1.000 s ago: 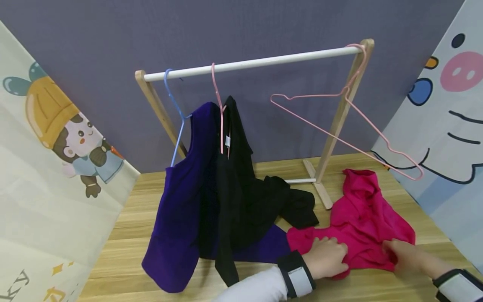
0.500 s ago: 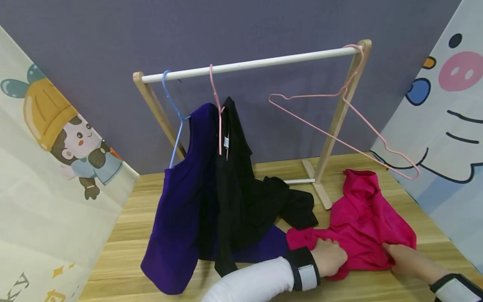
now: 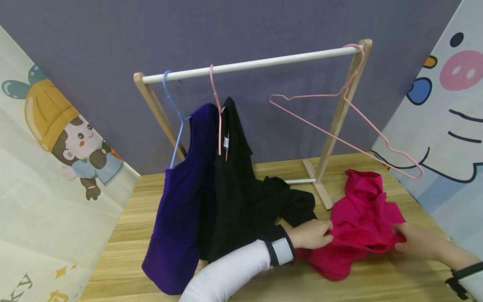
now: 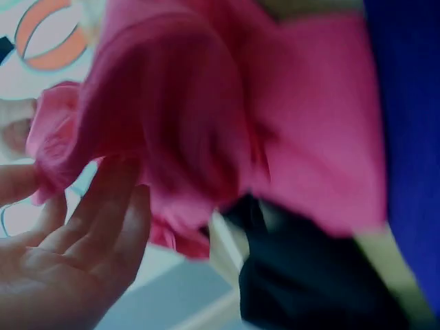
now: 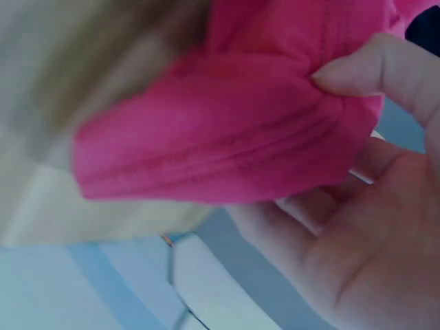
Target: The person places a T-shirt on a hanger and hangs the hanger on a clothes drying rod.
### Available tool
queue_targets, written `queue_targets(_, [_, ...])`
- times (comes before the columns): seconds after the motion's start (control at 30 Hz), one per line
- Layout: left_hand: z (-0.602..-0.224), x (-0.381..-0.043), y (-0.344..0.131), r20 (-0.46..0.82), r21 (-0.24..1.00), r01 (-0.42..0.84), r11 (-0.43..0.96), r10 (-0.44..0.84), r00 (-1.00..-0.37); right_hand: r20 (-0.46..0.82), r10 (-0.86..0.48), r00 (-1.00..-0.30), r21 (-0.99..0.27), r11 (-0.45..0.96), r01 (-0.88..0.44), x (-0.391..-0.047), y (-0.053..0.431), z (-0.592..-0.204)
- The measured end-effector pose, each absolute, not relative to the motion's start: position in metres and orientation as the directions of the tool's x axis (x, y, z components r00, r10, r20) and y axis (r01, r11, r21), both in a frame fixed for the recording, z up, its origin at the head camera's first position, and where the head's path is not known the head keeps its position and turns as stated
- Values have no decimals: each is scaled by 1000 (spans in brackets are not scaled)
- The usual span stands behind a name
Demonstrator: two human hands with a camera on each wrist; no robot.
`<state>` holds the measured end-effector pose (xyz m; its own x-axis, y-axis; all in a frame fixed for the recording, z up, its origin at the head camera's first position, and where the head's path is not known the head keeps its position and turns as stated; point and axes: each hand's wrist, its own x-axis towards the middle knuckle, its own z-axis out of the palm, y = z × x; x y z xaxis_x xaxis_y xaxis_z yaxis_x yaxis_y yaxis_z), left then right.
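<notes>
A crumpled bright pink garment (image 3: 364,216) is partly raised off the wooden table, between my two hands. My left hand (image 3: 310,235) pinches its left side between thumb and fingers. In the left wrist view the cloth (image 4: 185,117) hangs in folds from that pinch. My right hand (image 3: 420,241) grips the garment's right edge. The right wrist view has the thumb on top of a stitched pink edge (image 5: 227,144) and the fingers beneath it. Above hangs a bare pink hanger (image 3: 345,94) at the right end of the rack's white rail (image 3: 264,63).
Further left on the rail hang a purple garment (image 3: 177,226) on a blue hanger (image 3: 177,109) and a black garment (image 3: 241,209) on another pink hanger (image 3: 216,96). The black cloth trails onto the table (image 3: 120,251). A wooden rack post (image 3: 336,126) stands behind the pink garment.
Both hands have lifted and shifted the pink garment's near part. My left hand moved up and left, the right hand slightly up and right. The rack and hangers stay put.
</notes>
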<state>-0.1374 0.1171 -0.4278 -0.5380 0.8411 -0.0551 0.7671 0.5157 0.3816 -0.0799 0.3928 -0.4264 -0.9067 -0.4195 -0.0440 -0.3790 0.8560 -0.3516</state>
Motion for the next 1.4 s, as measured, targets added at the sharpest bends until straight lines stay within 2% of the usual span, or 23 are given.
queue_targets(0.13, [-410, -155, 97, 39, 571, 684, 454, 818, -574, 101, -407, -908, -280, 864, -418, -84, 383, -403])
queue_targets(0.33, [-380, -175, 74, 162, 663, 639, 390, 759, -631, 125, -358, -925, -236, 895, -378, -90, 362, -368])
queue_targets(0.5, [-362, -186, 60, 227, 690, 610, 390, 684, -693, 213, -350, -912, -204, 897, -392, -94, 347, -350])
queue_targets(0.6, [-354, -190, 51, 232, 710, 584, 395, 651, -723, 258, -343, -903, -226, 888, -401, -95, 340, -343])
queue_targets(0.77, [-344, -197, 31, 233, 762, 536, 363, 619, -750, 342, -349, -873, -271, 852, -447, -98, 331, -333])
queue_targets(0.9, [-335, -203, 13, 280, 786, 528, 323, 575, -769, 403, -364, -840, -254, 837, -485, -103, 323, -325])
queue_targets(1.1, [-319, -211, -11, 363, 790, 547, 277, 508, -781, 460, -366, -809, -232, 830, -507, -111, 309, -313])
queue_targets(1.4, [-296, -213, -39, 519, 754, 626, 200, 403, -754, 637, -312, -705, -216, 806, -552, -123, 282, -286])
